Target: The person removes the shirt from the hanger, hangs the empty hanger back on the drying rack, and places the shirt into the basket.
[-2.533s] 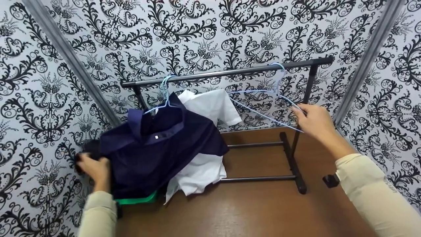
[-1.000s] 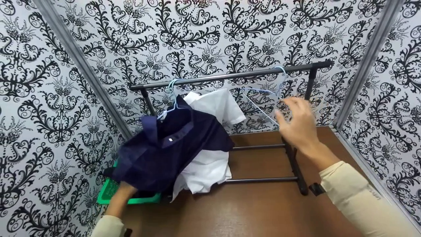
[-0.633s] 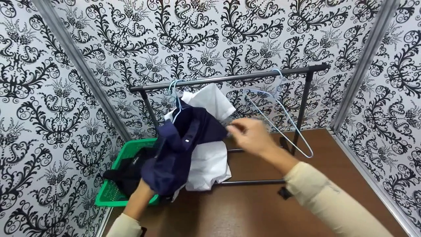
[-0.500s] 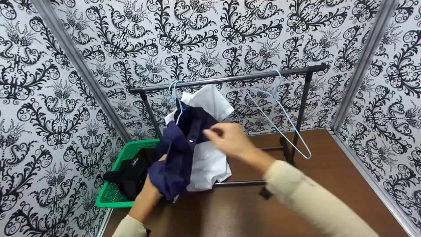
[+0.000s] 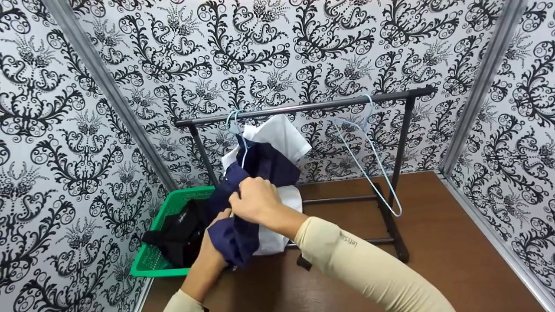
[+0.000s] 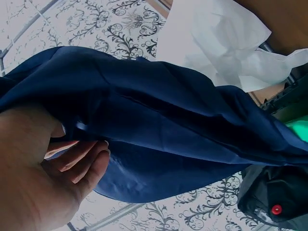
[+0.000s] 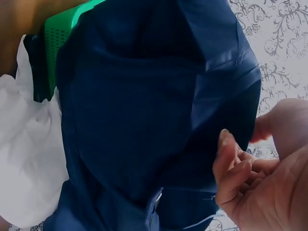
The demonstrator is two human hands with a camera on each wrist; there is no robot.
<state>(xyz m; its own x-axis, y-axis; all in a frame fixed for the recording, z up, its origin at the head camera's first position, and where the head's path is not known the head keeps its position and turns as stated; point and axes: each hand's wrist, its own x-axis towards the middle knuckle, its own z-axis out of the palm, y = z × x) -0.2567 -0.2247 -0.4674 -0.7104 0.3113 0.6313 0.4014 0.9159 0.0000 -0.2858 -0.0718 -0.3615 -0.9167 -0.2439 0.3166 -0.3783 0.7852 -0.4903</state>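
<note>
A navy collared shirt point(image 5: 277, 162) hangs on a light-blue hanger point(image 5: 245, 151) at the rack's left end, its near side bunched up. My left hand point(image 5: 212, 245) grips the shirt from below, and a fold of the cloth drapes over the wrist. In the left wrist view the fingers of the left hand point(image 6: 62, 173) curl at the fabric, the thumb partly hidden under it. Just above, my right hand point(image 5: 258, 201) pinches the shirt near its collar. The right wrist view has the right hand point(image 7: 250, 178) at the shirt's edge, thumb behind the cloth.
Behind the navy shirt hangs a white garment point(image 5: 282, 134). A bare hanger point(image 5: 379, 160) hangs near the right end of the dark rack bar point(image 5: 303, 107). At left, a green basket point(image 5: 167, 272) holds black clothes point(image 5: 184, 229). Patterned walls enclose the brown table point(image 5: 455, 234).
My right hand has let go of the bare hanger and crossed left to the navy shirt. My left hand has moved from the basket side onto the shirt, which is now gathered up.
</note>
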